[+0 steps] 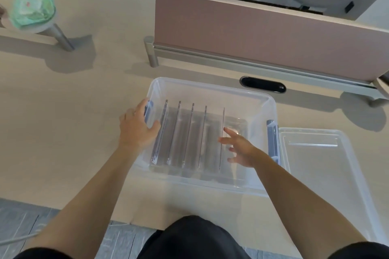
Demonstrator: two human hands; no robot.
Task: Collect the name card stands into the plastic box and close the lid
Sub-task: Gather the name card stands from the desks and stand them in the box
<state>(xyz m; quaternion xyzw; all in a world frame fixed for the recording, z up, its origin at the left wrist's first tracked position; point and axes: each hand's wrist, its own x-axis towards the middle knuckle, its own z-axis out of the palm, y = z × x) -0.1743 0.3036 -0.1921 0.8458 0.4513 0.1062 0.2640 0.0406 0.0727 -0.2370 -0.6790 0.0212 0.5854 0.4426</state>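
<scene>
On my feed both arms are uncovered: the left forearm (88,195) and right forearm (294,195) run bare down to the left hand (136,130) and right hand (242,149). At seven o'clock I see a black left sleeve (42,256), at five o'clock a black right sleeve (362,250). A plain dark garment (193,237) sits at six o'clock.

Table (63,122): we see a pale beige top, reaching from the near edge away to the far left.
Box (210,87): a clear box stands on it right before us, lid off.
Lid (320,166): it lies flat on the table just right of the box.
Screen (263,38): we find a pink screen on grey feet (152,54) beyond the box.
Slot (263,84): a black oval slot sits in the top between box and screen.
Stand (62,39): at far left, a small round stand on a grey leg.
</scene>
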